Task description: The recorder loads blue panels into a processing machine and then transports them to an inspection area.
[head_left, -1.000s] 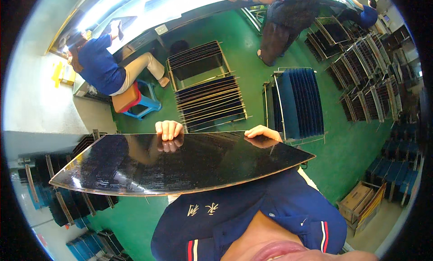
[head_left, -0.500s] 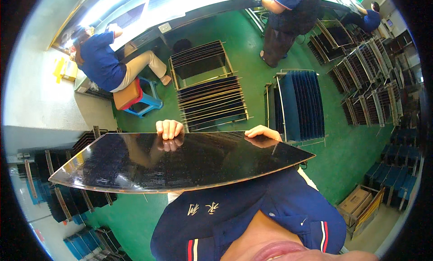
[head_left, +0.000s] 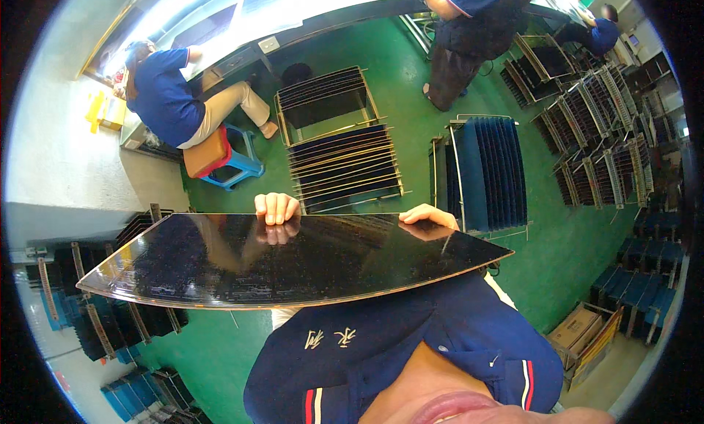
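Observation:
A large glossy black panel (head_left: 315, 266) with a thin copper-coloured edge is held up in front of my chest. Its surface mirrors my fingers and carries small specks. My left hand (head_left: 277, 206) curls over the far edge near the middle, fingertips on the shiny face. Farther right, my right hand (head_left: 430, 216) grips that same edge close to its right end. Both thumbs and palms are hidden behind the panel, so how they press from below cannot be seen.
Beyond the panel, racks of dark sheets (head_left: 345, 167) and blue-black sheets (head_left: 495, 171) stand on the green floor (head_left: 411, 123). One co-worker (head_left: 165, 94) sits on a stool (head_left: 227, 160) at a bright bench; another person (head_left: 469, 42) stands there. More racks (head_left: 601, 138) line the right; cardboard boxes (head_left: 576, 329) sit lower right.
The panel's left end has shifted slightly up and left, with both hands still on it. At the bench, the seated co-worker's arm and the standing person have moved a little.

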A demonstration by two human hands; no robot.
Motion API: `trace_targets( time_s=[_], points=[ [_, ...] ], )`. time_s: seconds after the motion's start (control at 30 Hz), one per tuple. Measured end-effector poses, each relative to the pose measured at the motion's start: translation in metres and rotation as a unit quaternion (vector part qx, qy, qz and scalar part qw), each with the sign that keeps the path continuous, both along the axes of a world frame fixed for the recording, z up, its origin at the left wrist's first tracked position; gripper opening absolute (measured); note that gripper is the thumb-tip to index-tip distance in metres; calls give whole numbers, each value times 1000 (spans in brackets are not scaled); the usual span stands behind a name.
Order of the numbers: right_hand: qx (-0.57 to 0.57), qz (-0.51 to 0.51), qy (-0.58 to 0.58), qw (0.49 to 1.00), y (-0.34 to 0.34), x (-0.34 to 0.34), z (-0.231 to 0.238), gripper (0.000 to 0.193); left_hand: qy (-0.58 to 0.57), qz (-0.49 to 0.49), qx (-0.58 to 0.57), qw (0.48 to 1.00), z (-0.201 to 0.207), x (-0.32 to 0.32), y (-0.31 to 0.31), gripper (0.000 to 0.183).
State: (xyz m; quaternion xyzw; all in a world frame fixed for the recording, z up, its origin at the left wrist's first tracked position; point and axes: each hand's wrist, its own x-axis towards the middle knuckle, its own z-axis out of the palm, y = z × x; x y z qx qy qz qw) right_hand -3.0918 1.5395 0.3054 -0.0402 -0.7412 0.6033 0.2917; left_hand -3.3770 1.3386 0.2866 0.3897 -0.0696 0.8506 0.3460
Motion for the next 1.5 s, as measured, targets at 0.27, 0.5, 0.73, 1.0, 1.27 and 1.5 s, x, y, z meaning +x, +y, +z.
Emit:
trace_targets(
  time_s=[0.27, 0.5, 0.73, 1.0, 1.27, 1.5],
  points=[
    [-16, -7, -31, 999, -3, 3, 1, 28, -38, 24, -35, 998, 10, 8, 0, 11],
    [34, 44, 8, 998, 10, 2, -16, 32, -29, 25, -20, 999, 9, 8, 3, 25],
    [35, 18, -2, 999, 5, 3, -4, 32, -31, 13, 8, 999, 8, 7, 9, 29],
    [-105, 67, -67, 990, 1, 5, 33, 22, 7, 38, 21, 999, 3, 0, 3, 29],
    [170, 74, 1, 983, 21, -2, -6, 29, -6, 31, 32, 999, -12, 4, -5, 33],
    [90, 47, 32, 994, 17, 26, -37, 29, -117, 31, -41, 992, -24, 33, 3, 33]
  ],
)
